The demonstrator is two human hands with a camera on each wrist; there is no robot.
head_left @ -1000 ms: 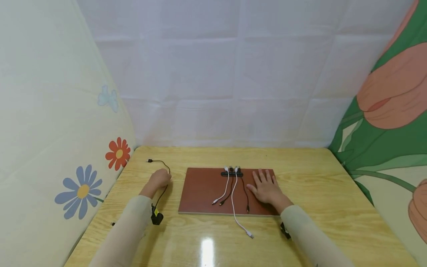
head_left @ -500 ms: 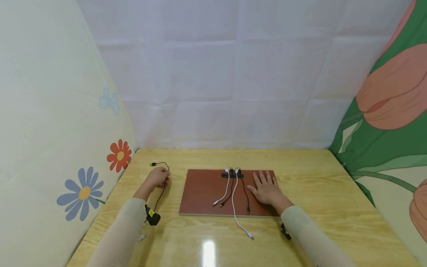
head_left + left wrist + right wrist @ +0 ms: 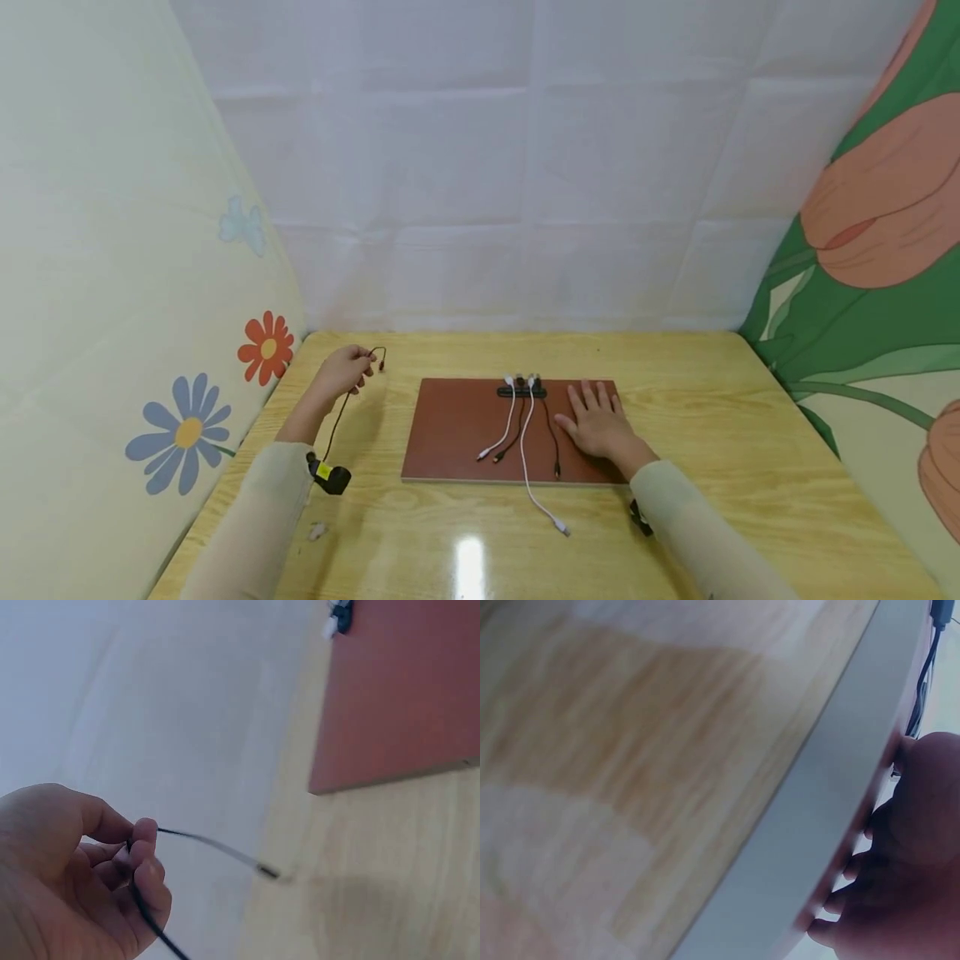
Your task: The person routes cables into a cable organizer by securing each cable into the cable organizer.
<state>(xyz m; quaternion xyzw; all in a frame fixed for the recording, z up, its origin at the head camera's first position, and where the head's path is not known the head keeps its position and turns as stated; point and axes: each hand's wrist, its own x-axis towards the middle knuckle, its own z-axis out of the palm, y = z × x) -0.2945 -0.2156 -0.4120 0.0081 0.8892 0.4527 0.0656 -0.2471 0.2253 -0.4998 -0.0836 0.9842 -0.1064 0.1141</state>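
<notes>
My left hand (image 3: pixel 345 371) pinches a thin black USB cable (image 3: pixel 210 842) between thumb and fingertips, raised over the table's back left. One plug (image 3: pixel 382 365) dangles just right of the fingers. From the palm the rest of the cable runs down toward the wrist camera, its lower end hidden. Spread flat, my right hand (image 3: pixel 600 429) rests on the right part of a reddish-brown board (image 3: pixel 450 429). A black cable holder (image 3: pixel 522 391) at the board's back edge carries white cables (image 3: pixel 525 450) and black cables (image 3: pixel 553 433), left of that hand.
Wooden table (image 3: pixel 420 533) all round the board. One white cable's plug (image 3: pixel 561 527) hangs past the board's front edge onto the wood. A small whitish piece (image 3: pixel 318 530) lies near my left sleeve. White cloth (image 3: pixel 480 275) stands behind, with printed cloths at both sides.
My left hand has lifted the black cable off the table and moved back and slightly left; its plug swung from left of the hand to the right. The right hand stays put.
</notes>
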